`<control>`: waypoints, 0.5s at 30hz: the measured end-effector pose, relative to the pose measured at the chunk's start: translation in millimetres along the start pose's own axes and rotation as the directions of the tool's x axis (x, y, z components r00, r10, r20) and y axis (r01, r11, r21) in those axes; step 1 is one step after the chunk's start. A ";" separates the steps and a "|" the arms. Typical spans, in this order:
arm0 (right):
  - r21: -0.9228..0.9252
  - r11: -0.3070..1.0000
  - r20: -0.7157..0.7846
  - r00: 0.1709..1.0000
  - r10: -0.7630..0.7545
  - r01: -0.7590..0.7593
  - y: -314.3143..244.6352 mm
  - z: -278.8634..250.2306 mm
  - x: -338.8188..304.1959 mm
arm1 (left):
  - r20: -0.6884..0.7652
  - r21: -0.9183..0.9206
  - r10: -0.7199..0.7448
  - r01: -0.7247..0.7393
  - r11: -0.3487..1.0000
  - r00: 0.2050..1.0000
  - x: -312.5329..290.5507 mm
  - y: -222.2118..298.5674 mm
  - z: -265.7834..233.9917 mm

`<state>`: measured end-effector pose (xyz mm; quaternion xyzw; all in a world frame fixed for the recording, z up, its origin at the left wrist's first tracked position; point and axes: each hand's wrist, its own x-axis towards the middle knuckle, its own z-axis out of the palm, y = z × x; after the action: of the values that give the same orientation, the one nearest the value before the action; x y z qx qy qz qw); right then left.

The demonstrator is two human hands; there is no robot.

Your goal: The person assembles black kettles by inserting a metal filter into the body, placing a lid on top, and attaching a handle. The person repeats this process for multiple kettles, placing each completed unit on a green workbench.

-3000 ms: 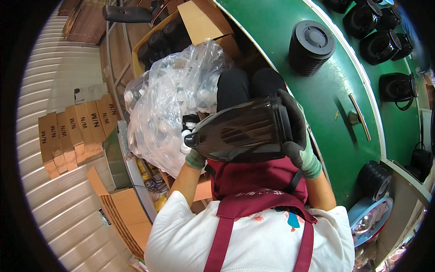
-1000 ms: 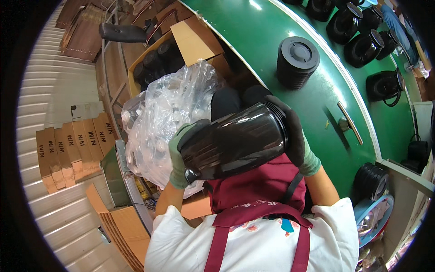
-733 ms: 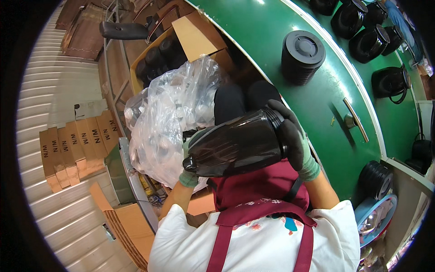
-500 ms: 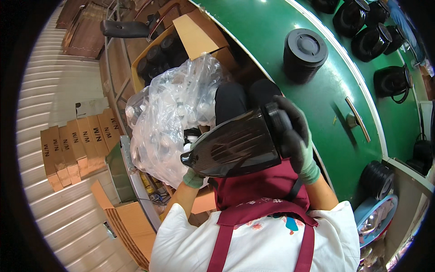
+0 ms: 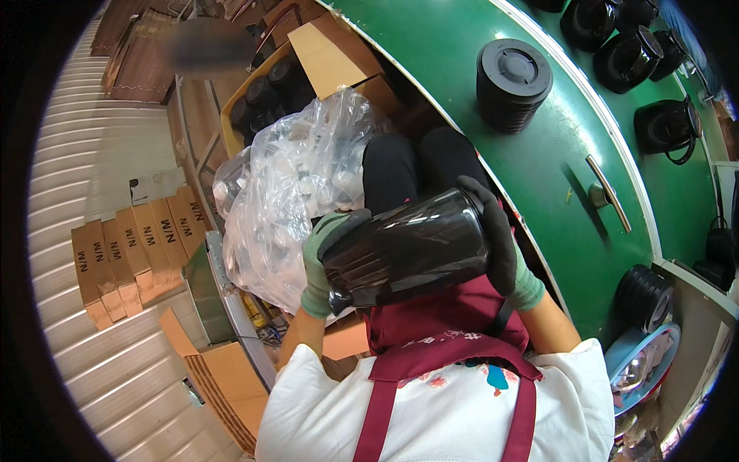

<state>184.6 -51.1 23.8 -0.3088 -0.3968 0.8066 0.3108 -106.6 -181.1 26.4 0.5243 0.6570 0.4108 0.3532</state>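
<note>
- While the glossy dark jug (image 5: 408, 250) is held sideways in mid-frame, both hands are on it: the left hand (image 5: 314, 250) wraps the left end, the right hand (image 5: 499, 242) cups the right end with fingers curled round. Can't see underneath, so no clue how firm the hold is.
- Main worry imo is slick wall plus gloves. If one end slips, the jug could drop onto the maroon apron (image 5: 454, 316) or the black-clad knees (image 5: 392, 169); can't tell if the apron touches it.
- Next up, the desk (image 5: 539, 169) edge runs diagonally just right of the right hand. A careless swing that way might knock or scratch the jug.
- Left side is softer but messy: the crumpled clear bag (image 5: 277, 192) sits behind or against the left hand (can't tell which) and could snag.
- Elbow room? Decent green patch between the black ridged stack (image 5: 514, 85), upper right, and the metal handle (image 5: 608, 192), right. That handle sticks up, so I'd steer round it.
</note>
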 end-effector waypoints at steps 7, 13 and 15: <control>-0.270 0.957 0.079 0.988 0.135 -0.110 -2.6 -42.6 -8.0 | 0.066 -0.082 0.010 -0.005 0.997 0.998 9.2 19.7 7.3; -0.779 0.624 -0.011 0.997 0.077 -0.057 -75.5 -36.2 -16.5 | 0.464 -0.884 0.066 0.458 0.090 0.883 -9.6 -58.8 64.2; -0.826 0.538 0.093 0.982 -0.164 0.168 -85.0 -28.0 -20.9 | 0.493 -0.771 0.273 0.560 -0.304 0.826 -6.4 -69.8 108.4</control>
<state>240.1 -12.3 85.9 -0.3779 -0.7580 0.4915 0.2026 -36.2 -176.8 -81.6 0.0145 -0.0007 0.5551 0.8316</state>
